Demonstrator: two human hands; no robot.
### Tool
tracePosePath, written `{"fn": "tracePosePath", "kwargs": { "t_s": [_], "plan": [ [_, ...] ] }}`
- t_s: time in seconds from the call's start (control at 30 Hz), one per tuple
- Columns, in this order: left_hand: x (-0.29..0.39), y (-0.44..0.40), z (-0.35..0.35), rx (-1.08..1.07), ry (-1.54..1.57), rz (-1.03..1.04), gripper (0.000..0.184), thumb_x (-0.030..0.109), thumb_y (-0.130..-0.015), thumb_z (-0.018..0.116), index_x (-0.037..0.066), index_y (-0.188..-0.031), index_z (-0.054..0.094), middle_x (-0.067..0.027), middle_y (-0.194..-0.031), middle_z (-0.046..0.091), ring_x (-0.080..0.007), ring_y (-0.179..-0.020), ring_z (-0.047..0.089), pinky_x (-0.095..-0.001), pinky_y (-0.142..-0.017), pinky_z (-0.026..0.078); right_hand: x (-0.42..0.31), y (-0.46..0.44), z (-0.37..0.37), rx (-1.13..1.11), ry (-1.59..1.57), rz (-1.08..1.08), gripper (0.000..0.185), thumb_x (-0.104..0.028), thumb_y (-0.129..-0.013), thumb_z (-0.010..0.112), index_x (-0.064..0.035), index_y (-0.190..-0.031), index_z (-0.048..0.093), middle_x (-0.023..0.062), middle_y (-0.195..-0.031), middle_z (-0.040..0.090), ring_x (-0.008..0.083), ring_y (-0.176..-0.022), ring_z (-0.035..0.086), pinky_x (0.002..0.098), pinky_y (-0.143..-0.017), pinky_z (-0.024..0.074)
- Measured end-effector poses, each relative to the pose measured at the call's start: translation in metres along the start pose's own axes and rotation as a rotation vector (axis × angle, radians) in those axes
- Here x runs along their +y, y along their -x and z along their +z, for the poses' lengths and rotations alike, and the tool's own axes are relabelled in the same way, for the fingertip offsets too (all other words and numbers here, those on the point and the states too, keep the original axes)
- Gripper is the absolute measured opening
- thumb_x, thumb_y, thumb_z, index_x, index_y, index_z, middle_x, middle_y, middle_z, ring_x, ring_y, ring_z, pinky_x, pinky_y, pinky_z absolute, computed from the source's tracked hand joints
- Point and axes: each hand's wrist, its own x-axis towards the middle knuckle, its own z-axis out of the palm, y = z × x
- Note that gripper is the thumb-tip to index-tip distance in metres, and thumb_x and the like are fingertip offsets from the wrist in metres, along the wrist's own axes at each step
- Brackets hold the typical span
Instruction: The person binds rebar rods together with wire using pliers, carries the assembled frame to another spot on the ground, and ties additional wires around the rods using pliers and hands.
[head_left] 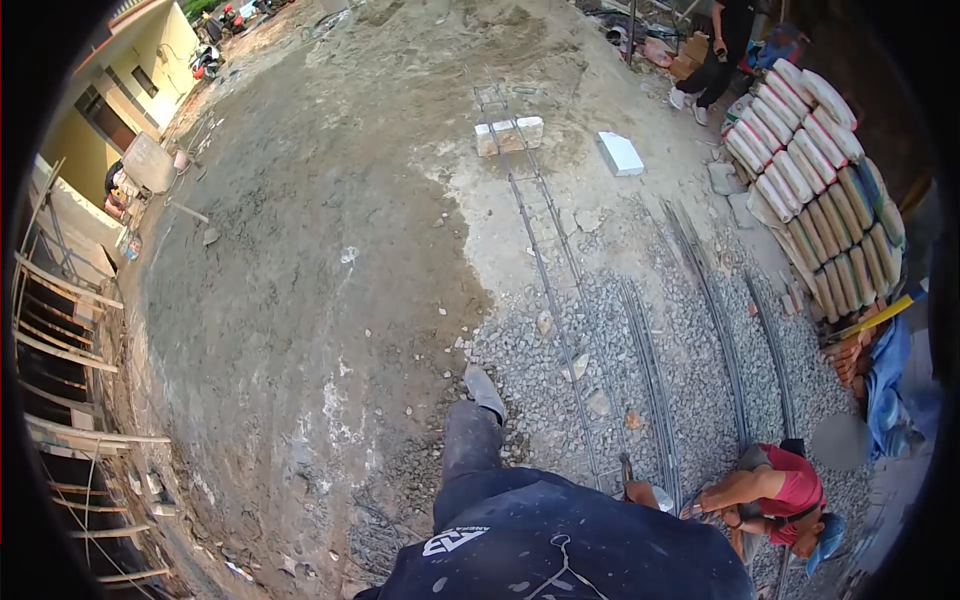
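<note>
My right hand (640,491) shows in part past the edge of my dark shirt (560,540), closed around something dark and narrow that is too small to make out. It is beside thin steel bars (655,400) lying on gravel. My left hand is out of view. A long rebar frame (545,220) runs away from my body, its far part over a pale block (508,136). One of my boots (484,391) stands at the gravel's edge.
A co-worker in a red shirt (795,485) crouches at the right, hands low near the bars. Stacked sacks (800,150) and a standing person (722,50) are at the upper right. A white block (620,154) lies beyond the gravel. Wooden poles (70,350) edge an opening at left.
</note>
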Motion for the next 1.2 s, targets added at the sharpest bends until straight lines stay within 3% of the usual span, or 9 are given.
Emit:
{"fn": "tracePosePath", "kwargs": {
  "t_s": [0.17, 0.3, 0.4, 0.63, 0.73, 0.77, 0.9, 0.97, 1.2],
  "plan": [
    [0.195, -0.109, -0.08, -0.1, 0.268, 0.075, 0.038, 0.029, -0.084, 0.053, 0.004, -0.111, 0.053, -0.0108, -0.089, 0.06, -0.0227, -0.073, 0.059, -0.0389, -0.06, 0.05, -0.107, -0.072, -0.183, 0.277, -1.203, 0.354, 0.029, -0.018, -0.084, 0.041, 0.0035, -0.082, 0.059, 0.0208, -0.073, 0.063, 0.0303, -0.06, 0.064, 0.0423, -0.051, 0.0503],
    [0.36, -0.165, -0.16, -0.222, 0.393, 0.125, 0.037, 0.026, -0.083, 0.055, 0.006, -0.114, 0.052, -0.0081, -0.085, 0.06, -0.0213, -0.069, 0.059, -0.0388, -0.058, 0.05, -0.184, -0.088, -0.314, 0.271, -1.533, 0.185, 0.019, -0.012, -0.082, 0.049, 0.0066, -0.08, 0.053, 0.0165, -0.066, 0.054, 0.0297, -0.054, 0.06, 0.0417, -0.048, 0.0518],
    [0.556, -0.184, -0.283, 0.127, 0.848, 0.479, 0.038, 0.027, -0.083, 0.056, -0.005, -0.104, 0.057, -0.0112, -0.082, 0.063, -0.0169, -0.066, 0.061, -0.0299, -0.058, 0.047, -0.212, -0.115, -0.364, 0.297, -1.57, 0.031, 0.019, -0.016, -0.086, 0.049, 0.0033, -0.085, 0.051, 0.0125, -0.069, 0.052, 0.0276, -0.055, 0.06, 0.0402, -0.048, 0.052],
    [0.815, -0.079, -0.468, 0.062, 1.017, 1.069, 0.04, 0.025, -0.089, 0.051, -0.005, -0.116, 0.049, -0.0144, -0.1, 0.061, -0.0193, -0.087, 0.061, -0.0295, -0.074, 0.048, -0.259, -0.21, -0.423, 0.406, -1.255, 0.227, 0.027, -0.02, -0.087, 0.047, 0.0059, -0.081, 0.055, 0.0135, -0.064, 0.057, 0.0254, -0.05, 0.06, 0.036, -0.045, 0.0483],
    [0.85, -0.125, -0.451, -0.002, 0.942, 0.997, 0.039, 0.024, -0.091, 0.049, -0.005, -0.117, 0.049, -0.0145, -0.102, 0.06, -0.0197, -0.089, 0.061, -0.03, -0.076, 0.048, -0.258, -0.274, -0.448, 0.123, -1.277, 0.504, 0.031, -0.02, -0.085, 0.047, 0.0076, -0.091, 0.059, 0.0197, -0.078, 0.064, 0.0262, -0.062, 0.065, 0.0373, -0.052, 0.0503],
    [0.847, -0.16, -0.427, -0.036, 0.891, 0.868, 0.041, 0.026, -0.09, 0.05, -0.005, -0.117, 0.049, -0.0138, -0.101, 0.061, -0.0192, -0.088, 0.061, -0.0299, -0.074, 0.048, -0.211, -0.378, -0.381, 0.289, -0.589, 0.272, 0.033, -0.021, -0.085, 0.044, 0.0068, -0.093, 0.06, 0.0198, -0.082, 0.065, 0.029, -0.069, 0.066, 0.0394, -0.054, 0.0508],
    [0.744, -0.258, -0.343, -0.414, 0.447, -0.084, 0.036, 0.03, -0.084, 0.055, 0.005, -0.11, 0.054, -0.0092, -0.093, 0.061, -0.0223, -0.073, 0.06, -0.0303, -0.058, 0.045, -0.274, -0.362, -0.527, 0.038, -0.728, 0.268, 0.038, -0.024, -0.087, 0.041, 0.0083, -0.093, 0.059, 0.0215, -0.08, 0.064, 0.0306, -0.071, 0.066, 0.0409, -0.052, 0.0501],
    [0.577, -0.336, -0.273, -0.39, 0.197, 0.044, 0.042, 0.03, -0.085, 0.053, 0.007, -0.119, 0.049, -0.0114, -0.103, 0.06, -0.0228, -0.085, 0.06, -0.0351, -0.065, 0.048, -0.32, -0.356, -0.606, 0.096, -1.081, 0.395, 0.037, -0.024, -0.086, 0.041, 0.009, -0.087, 0.058, 0.022, -0.073, 0.062, 0.0316, -0.062, 0.064, 0.0421, -0.048, 0.0483],
    [0.682, -0.404, -0.368, -0.206, -0.335, 0.356, 0.046, 0.028, -0.086, 0.051, 0.009, -0.127, 0.045, -0.014, -0.111, 0.059, -0.0243, -0.094, 0.061, -0.039, -0.07, 0.05, -0.45, -0.475, -0.82, 0.214, -1.203, 0.126, 0.033, -0.022, -0.086, 0.041, 0.0057, -0.072, 0.051, 0.0169, -0.053, 0.052, 0.0259, -0.038, 0.05, 0.0399, -0.035, 0.0386]
  ]
}}
